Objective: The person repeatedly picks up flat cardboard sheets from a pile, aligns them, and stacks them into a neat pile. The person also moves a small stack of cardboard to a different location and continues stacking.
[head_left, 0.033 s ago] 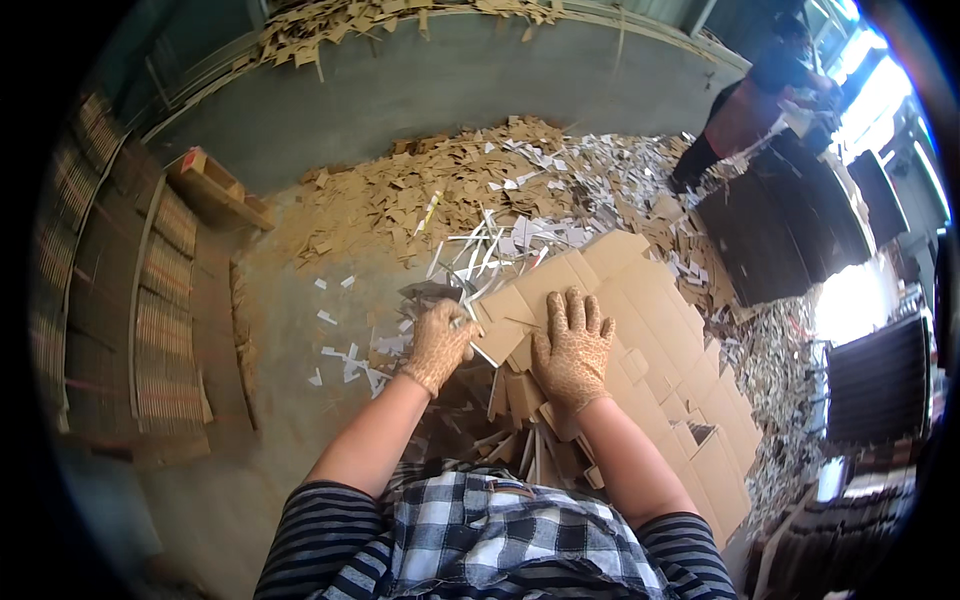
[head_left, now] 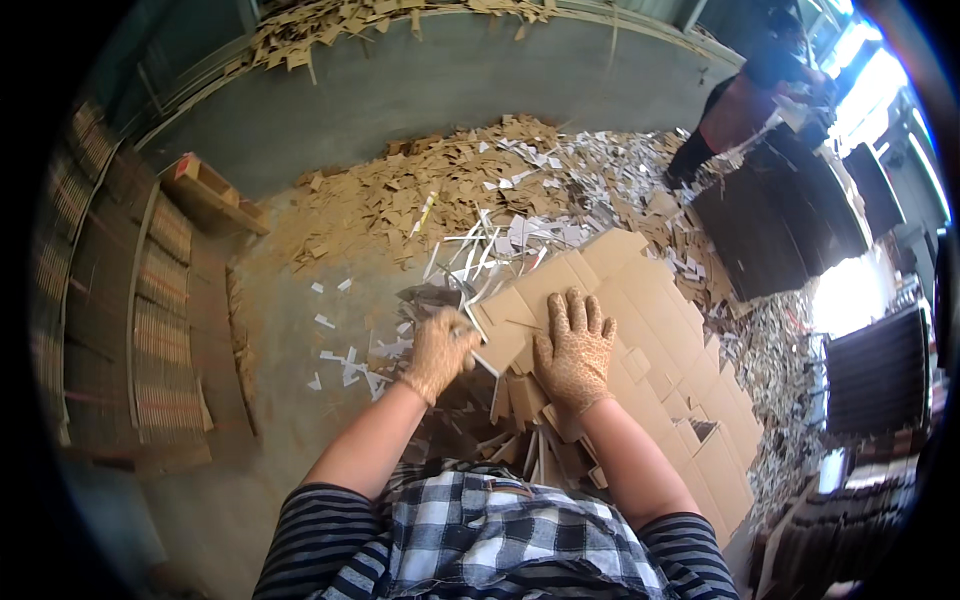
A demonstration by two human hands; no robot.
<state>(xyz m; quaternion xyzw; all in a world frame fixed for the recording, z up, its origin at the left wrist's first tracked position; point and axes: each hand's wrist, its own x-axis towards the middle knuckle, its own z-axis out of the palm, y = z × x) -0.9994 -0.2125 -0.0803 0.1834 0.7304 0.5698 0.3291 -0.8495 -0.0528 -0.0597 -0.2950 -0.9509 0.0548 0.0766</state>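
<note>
A stack of brown die-cut cardboard sheets (head_left: pixel 648 330) lies in front of me, tilted across the view from upper middle to lower right. My right hand (head_left: pixel 577 352), in a tan patterned glove, rests flat on the top sheet with fingers stretched forward. My left hand (head_left: pixel 438 355), gloved the same way, is at the stack's left edge with its fingers curled in. Whatever those fingers hold, if anything, is hidden. Below the hands, loose cardboard flaps (head_left: pixel 525 398) jut out from the stack's near side.
Brown cardboard scraps (head_left: pixel 390 205) and white offcuts (head_left: pixel 520 232) litter the floor beyond the stack. Bundled cardboard (head_left: pixel 165 310) stands at left beside a wooden pallet (head_left: pixel 215 195). A co-worker (head_left: pixel 745 105) stands at far right behind a dark stack (head_left: pixel 785 220). A grey low wall (head_left: pixel 450 85) runs across the back.
My left hand has shifted slightly toward me at the stack's edge. The right hand stays flat on the cardboard.
</note>
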